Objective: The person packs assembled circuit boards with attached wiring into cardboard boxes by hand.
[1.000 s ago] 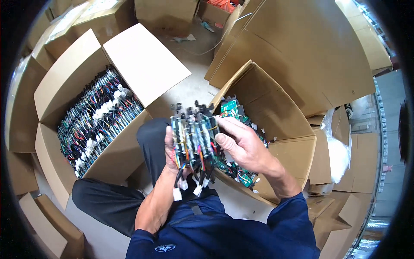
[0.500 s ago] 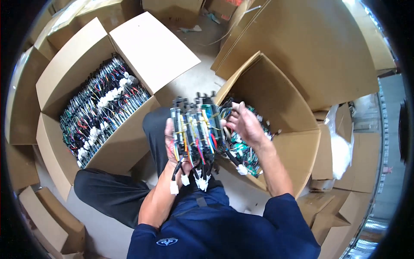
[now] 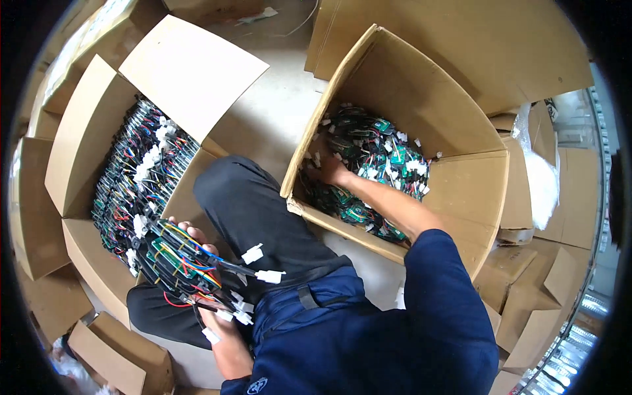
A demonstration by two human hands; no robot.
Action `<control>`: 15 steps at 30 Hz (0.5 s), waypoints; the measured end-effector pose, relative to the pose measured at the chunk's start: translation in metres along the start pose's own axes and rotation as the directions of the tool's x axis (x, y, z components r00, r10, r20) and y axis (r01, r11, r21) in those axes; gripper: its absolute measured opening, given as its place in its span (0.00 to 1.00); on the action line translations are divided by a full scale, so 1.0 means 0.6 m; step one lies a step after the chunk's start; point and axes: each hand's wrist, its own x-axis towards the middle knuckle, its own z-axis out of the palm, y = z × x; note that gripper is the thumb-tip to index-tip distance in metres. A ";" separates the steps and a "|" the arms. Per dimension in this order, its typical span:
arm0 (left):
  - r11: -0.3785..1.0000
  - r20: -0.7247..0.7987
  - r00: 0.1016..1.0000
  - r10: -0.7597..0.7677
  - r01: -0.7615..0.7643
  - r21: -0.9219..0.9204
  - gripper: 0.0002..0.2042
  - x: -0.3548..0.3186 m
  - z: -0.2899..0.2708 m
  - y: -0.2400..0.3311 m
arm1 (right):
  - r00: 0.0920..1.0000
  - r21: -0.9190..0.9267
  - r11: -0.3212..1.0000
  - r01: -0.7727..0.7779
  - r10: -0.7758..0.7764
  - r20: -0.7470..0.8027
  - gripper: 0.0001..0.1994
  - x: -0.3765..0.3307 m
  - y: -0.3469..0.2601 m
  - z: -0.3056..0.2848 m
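Note:
My left hand is wrapped round a stack of green circuit boards in dark frames, with coloured wires and white plugs dangling off it. The stack is tilted, over my left thigh and beside the near right edge of the left carton. My right hand is down inside the right carton, at its left side, among a loose heap of wired circuit boards. Its fingers are dark and partly hidden there, so their grip does not show.
At the left, an open carton holds tight rows of similar boards, white plugs on top. Its flap juts toward the right carton. Large cardboard sheets stand behind the right carton. White plastic wrap and more cardboard lie at the right.
My left hand has carried the stack left and down, from between the cartons to beside the left one. My right hand has left the stack and reached into the right carton. The view has shifted.

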 end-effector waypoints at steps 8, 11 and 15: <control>0.998 -0.128 0.991 0.033 -0.040 -0.054 0.31 0.003 0.026 -0.052 | 0.978 -0.508 0.836 0.207 -0.181 0.101 0.19 0.000 -0.049 0.064; 0.998 -0.081 0.996 0.034 -0.037 -0.041 0.31 0.009 0.012 -0.053 | 0.670 -0.402 0.537 0.741 -0.567 0.478 0.20 -0.011 -0.053 0.037; 0.994 -0.104 0.995 0.002 -0.014 -0.108 0.30 0.029 0.025 -0.065 | 0.617 -0.329 0.639 0.695 -0.296 0.729 0.29 0.024 -0.087 -0.006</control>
